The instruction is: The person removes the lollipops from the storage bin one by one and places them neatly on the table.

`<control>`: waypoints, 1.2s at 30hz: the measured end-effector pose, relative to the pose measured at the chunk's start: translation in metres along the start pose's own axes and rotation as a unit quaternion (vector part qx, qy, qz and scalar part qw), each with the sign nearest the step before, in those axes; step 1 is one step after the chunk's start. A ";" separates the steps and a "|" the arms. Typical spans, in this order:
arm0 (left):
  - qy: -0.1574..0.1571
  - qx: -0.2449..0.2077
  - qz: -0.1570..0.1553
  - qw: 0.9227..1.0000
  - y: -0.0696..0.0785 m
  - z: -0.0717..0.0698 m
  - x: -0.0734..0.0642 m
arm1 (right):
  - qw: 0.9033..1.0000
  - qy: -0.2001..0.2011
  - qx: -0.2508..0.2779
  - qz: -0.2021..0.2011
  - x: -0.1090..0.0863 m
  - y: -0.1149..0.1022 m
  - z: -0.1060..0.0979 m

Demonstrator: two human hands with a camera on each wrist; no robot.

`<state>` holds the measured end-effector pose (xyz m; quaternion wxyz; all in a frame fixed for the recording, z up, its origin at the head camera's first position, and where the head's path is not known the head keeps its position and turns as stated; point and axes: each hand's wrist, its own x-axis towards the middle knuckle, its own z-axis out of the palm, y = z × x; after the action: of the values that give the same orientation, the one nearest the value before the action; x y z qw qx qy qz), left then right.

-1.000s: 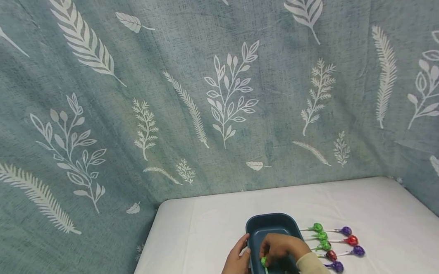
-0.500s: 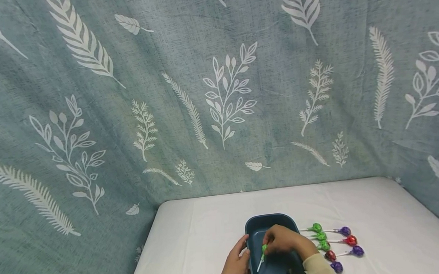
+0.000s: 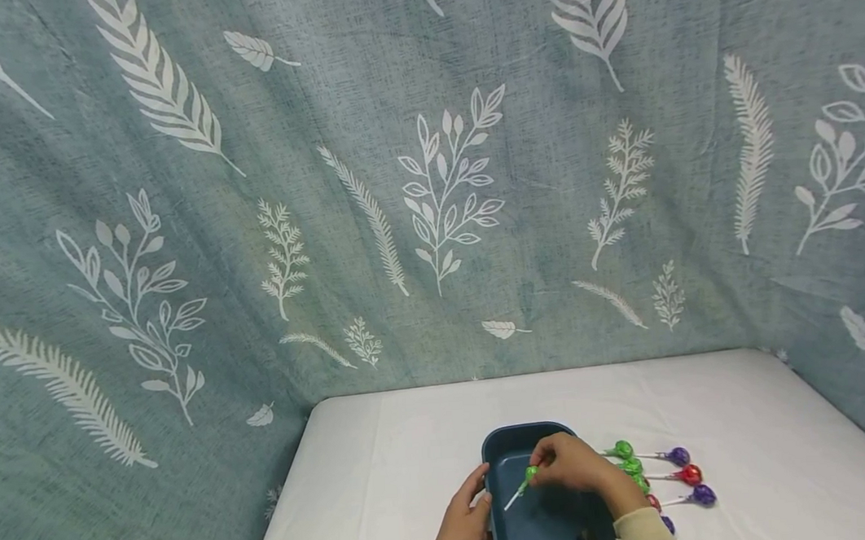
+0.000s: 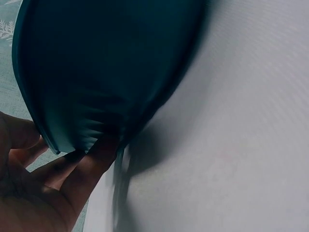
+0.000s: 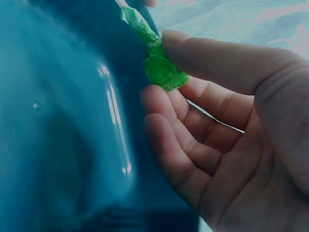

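My right hand (image 3: 566, 461) pinches a green-wrapped lollipop (image 3: 531, 472) by its round head, over the inside of a dark blue tray (image 3: 516, 535). The white stick slants down and left. In the right wrist view the thumb lies along the green wrapper (image 5: 165, 72), with the fingertips below it. My left hand (image 3: 462, 520) holds the tray's left side, its fingertips right at the rim. From the left wrist, the fingers (image 4: 89, 176) press against the tray's outer wall (image 4: 111, 63). The near end of the tray is cut off by the frame.
Several lollipops lie right of the tray: green ones (image 3: 623, 449), purple ones (image 3: 679, 456) and a red one (image 3: 689, 474). The right forearm partly covers some. A white cloth (image 3: 404, 434) covers the table, with a patterned green-blue curtain (image 3: 371, 224) behind.
My right hand has lifted slightly and moved right with the green lollipop, whose stick has swung from pointing toward me to slanting left. The left hand stays at the tray.
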<state>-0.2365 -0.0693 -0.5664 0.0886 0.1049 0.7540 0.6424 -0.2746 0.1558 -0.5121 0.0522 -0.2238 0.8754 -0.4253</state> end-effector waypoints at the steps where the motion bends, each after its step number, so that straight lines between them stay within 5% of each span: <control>1: -0.001 -0.003 -0.002 1.000 0.001 0.000 0.000 | 1.000 0.004 -0.005 0.003 -0.001 -0.002 -0.001; 9: -0.009 -0.010 0.001 1.000 0.011 -0.003 -0.004 | 0.998 0.052 -0.016 0.027 -0.011 -0.013 -0.011; 18: -0.006 0.009 0.006 1.000 0.001 -0.003 0.001 | 0.993 0.098 -0.014 0.056 -0.023 -0.019 -0.018; 36: -0.008 0.003 0.010 1.000 0.007 -0.001 -0.003 | 0.982 0.151 0.016 0.113 -0.041 -0.010 -0.026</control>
<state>-0.2335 -0.0704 -0.5590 0.0879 0.1185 0.7542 0.6398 -0.2417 0.1873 -0.4922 -0.0295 -0.0555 0.8859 -0.4596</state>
